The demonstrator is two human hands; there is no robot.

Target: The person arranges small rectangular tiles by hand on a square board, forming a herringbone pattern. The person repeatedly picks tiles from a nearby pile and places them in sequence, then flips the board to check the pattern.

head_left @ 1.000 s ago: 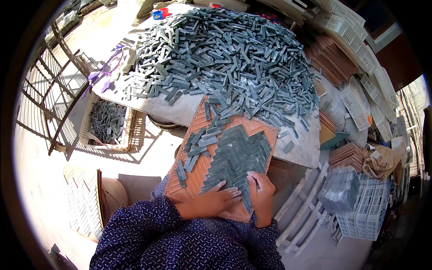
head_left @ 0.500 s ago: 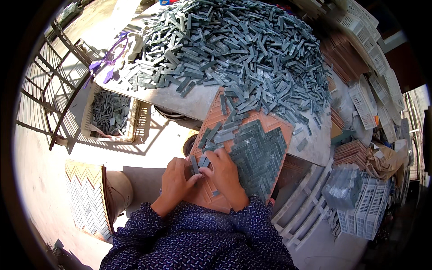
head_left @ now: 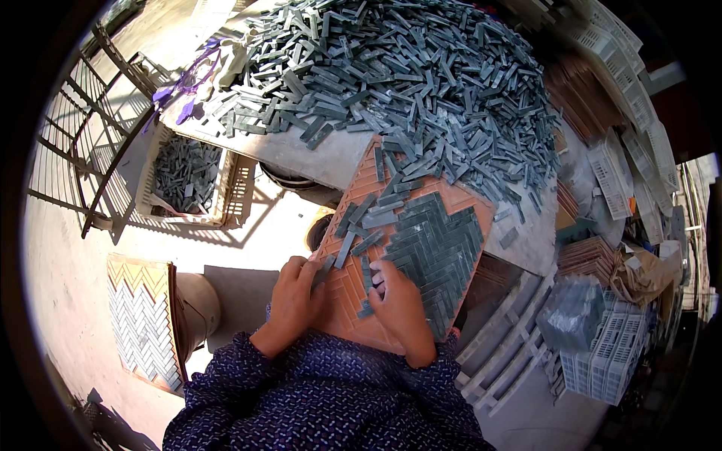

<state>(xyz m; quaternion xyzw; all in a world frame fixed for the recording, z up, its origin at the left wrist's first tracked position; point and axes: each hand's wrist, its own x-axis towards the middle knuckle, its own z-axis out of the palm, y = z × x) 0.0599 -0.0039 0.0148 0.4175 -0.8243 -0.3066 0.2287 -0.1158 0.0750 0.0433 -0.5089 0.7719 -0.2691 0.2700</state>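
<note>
A terracotta-coloured tray with zigzag ridges [head_left: 342, 289] lies tilted in front of me. Dark green stone strips in a herringbone pattern [head_left: 432, 252] fill its right part. Over the tray's lower middle, my right hand [head_left: 398, 304] has its fingers curled against a narrow strip [head_left: 366, 272]. At the tray's left edge, my left hand [head_left: 295, 298] is closed around another strip [head_left: 325, 267], partly hidden by the fingers. Several loose strips [head_left: 368, 214] lie on the tray's upper left, between the hands and the pile.
A large heap of stone strips [head_left: 406, 75] covers the pale table [head_left: 301, 161]. At left stand a crate of strips [head_left: 226, 184], a metal rack [head_left: 94, 143] and a filled herringbone tray [head_left: 143, 319]. White crates [head_left: 605, 338] and stacked trays [head_left: 583, 259] are at right.
My hands have moved apart. The right hand has shifted right and down with a strip at its fingertips, and more loose strips show between the hands.
</note>
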